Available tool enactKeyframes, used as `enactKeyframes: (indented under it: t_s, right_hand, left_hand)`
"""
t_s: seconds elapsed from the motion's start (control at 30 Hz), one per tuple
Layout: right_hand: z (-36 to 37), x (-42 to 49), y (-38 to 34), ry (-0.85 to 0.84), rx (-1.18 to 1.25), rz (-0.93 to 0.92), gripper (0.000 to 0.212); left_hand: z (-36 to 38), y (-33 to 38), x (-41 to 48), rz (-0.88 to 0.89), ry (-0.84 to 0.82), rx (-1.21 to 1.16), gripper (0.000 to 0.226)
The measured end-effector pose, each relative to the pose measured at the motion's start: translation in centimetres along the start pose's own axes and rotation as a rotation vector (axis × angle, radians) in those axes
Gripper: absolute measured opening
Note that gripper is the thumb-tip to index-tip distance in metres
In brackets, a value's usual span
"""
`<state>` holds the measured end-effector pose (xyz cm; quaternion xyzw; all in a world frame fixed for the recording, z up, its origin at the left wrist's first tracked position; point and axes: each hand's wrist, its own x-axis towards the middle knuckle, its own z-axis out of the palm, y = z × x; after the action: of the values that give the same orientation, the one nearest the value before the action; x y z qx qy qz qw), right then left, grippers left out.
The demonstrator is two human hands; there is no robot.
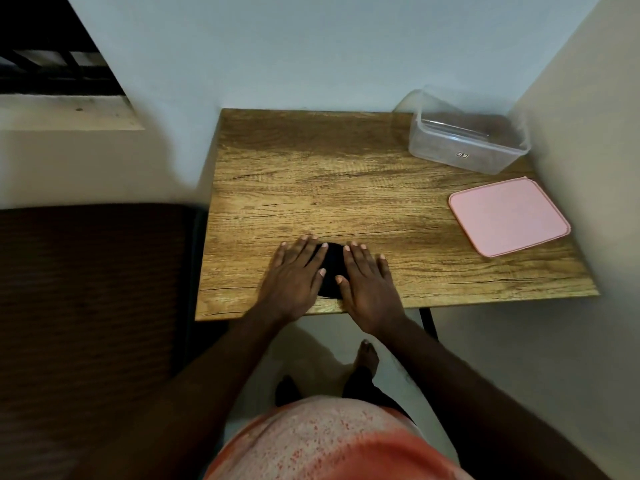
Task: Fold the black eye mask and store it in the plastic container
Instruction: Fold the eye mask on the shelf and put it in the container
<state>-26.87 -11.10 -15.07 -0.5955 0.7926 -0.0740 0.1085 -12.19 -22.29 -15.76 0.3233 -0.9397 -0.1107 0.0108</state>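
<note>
Both palms lie flat, fingers spread, left hand (294, 275) and right hand (367, 282) pressing the black eye mask (330, 271) near the table (311, 161) front edge, gripping nothing; folding looks underway, then carry it toward the open plastic container (467, 133) at two o'clock.

A wooden desk (346, 188) stands in a corner of pale walls (277, 46). A dark brown chair (90, 289) sits beside it, under a window ledge (65, 112). The floor (502, 358) is light; lighting is dim.
</note>
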Motion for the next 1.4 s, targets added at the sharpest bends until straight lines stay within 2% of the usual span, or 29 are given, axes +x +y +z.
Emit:
enactKeyframes:
  t_s: [0.1,0.23,0.47,0.57,0.67,0.83,1.07,1.4]
  right_hand:
    - [-0.6,0.5,-0.8,0.030,0.004,0.029,0.071]
    - [0.0,0.6,-2.6,0.026,0.047,-0.067,0.068]
    - [0.0,-0.5,-0.9,0.001,0.008,-0.031,0.075]
    - [0.0,0.0,-2.0,0.008,0.050,-0.034,0.070]
    - [0.4,0.1,-2.4,0.037,0.075,-0.032,0.068]
    - [0.3,0.0,-2.3,0.045,0.097,-0.037,0.068]
    - [0.1,0.3,-2.5,0.054,0.142,-0.036,0.062]
    - [0.0,0.5,-2.6,0.058,0.171,-0.038,0.061]
  left_hand:
    - [0.1,0.0,-0.1,-0.005,0.011,-0.017,0.067]
    - [0.1,-0.1,-0.2,0.011,-0.004,-0.005,0.068]
    - [0.2,-0.4,-0.3,-0.038,0.138,-0.185,0.065]
    - [-0.1,-0.3,-0.2,-0.143,0.247,-0.306,0.057]
    - [-0.6,0.0,0.7,-0.259,0.309,-0.318,0.038]
    - [-1.7,0.8,2.1,-0.343,0.268,-0.509,0.019]
    - [-3.0,1.0,3.0,-0.377,0.145,-0.497,0.011]
    - [-3.5,0.7,3.1,-0.322,0.152,-0.510,0.008]
